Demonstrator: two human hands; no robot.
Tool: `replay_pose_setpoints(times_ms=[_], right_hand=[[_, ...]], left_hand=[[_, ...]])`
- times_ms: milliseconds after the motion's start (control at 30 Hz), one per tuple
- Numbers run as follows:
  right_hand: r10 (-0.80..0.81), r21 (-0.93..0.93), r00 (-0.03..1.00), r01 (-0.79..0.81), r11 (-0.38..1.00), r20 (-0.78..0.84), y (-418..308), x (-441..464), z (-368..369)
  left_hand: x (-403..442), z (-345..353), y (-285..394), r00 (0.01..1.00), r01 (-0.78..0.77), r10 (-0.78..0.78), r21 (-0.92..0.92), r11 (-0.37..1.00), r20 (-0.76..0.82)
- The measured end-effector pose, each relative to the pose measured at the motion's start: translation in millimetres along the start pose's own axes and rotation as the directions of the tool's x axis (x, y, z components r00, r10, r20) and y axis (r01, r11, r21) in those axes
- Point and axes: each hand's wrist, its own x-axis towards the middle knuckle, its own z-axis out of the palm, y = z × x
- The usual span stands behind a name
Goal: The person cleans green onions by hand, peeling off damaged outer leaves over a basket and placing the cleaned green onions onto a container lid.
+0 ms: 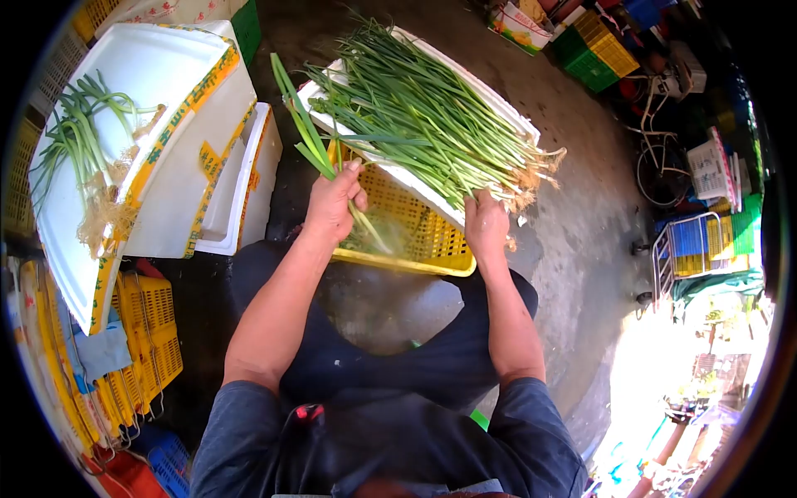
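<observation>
My left hand (334, 203) is closed around a few long green onions (292, 112), their leaves pointing up and away and their pale ends hanging down over the yellow crate (398, 207). A large pile of green onions (415, 108) lies across a white foam tray (521, 124), with brown roots at its right end. My right hand (486, 222) is at the near edge of that pile, close to the roots, with its fingers pinched on a stalk. How much it grips is partly hidden by the hand.
On the left, a smaller bunch of green onions (87, 141) with roots lies on a white foam lid (158, 62) over stacked foam boxes (203, 158). Yellow crates (149, 324) stand at lower left. A metal cart (689, 245) and more crates (594, 50) are on the right.
</observation>
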Motion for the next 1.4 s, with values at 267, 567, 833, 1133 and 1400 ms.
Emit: replay_pose_setpoints(times_ms=[267, 567, 833, 1133, 1400], right_hand=[[0.09, 0.367, 0.932, -0.225, 0.902, 0.351, -84.1, -84.2, 36.9], [-0.024, 0.635, 0.903, -0.282, 0.719, 0.429, -95.3, -81.9, 47.7], [0.015, 0.617, 0.735, -0.581, 0.531, 0.678, -95.4, -75.1, 43.6], [-0.085, 0.53, 0.608, -0.606, 0.593, 0.79, -81.6, -101.5, 31.6], [-0.103, 0.622, 0.666, -0.615, 0.485, 0.739, -81.9, -84.0, 31.7]], left_hand=[[2.3, -8.0, -34.8, 0.986, 0.166, -0.161, 0.122, 0.979, -0.051], [-6.5, -7.1, -23.5, 0.982, 0.188, -0.189, 0.249, 0.95, -0.02], [2.7, -10.7, -25.2, 0.991, 0.089, -0.113, 0.296, 0.951, 0.064], [10.0, -12.9, -10.3, 0.998, 0.066, -0.067, 0.203, 0.977, 0.0], [8.1, -10.7, -9.7, 0.996, 0.062, -0.078, 0.275, 0.96, 0.048]])
